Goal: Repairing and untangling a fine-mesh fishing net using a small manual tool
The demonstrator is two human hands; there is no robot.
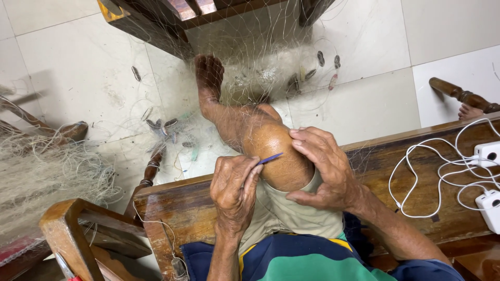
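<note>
Your left hand (234, 187) is pinching a thin blue netting needle (270, 158) against your raised knee (273, 156). Your right hand (325, 169) is cupping that knee, holding nothing. Fine fishing net (250, 62) is draping beyond the knee; the needle tip could snag its mesh.

— Left hand (234, 187) just left of the raised knee (276, 156), pinching a netting needle (270, 158) laid across the knee's front. Right hand (325, 169) against the knee's right side.

— And beyond the knee?

— Foot (209, 70) farther ahead on the floor (364, 99), under the fishing net (260, 67) spread before a wooden chair (156, 21). More net heaped at far left (47, 171).

— To the right?

— Cables (442, 171) on the wooden bench (406, 177), running to chargers (489, 177) at the right edge. Armrest (67, 229) at lower left, beside the left forearm.
</note>
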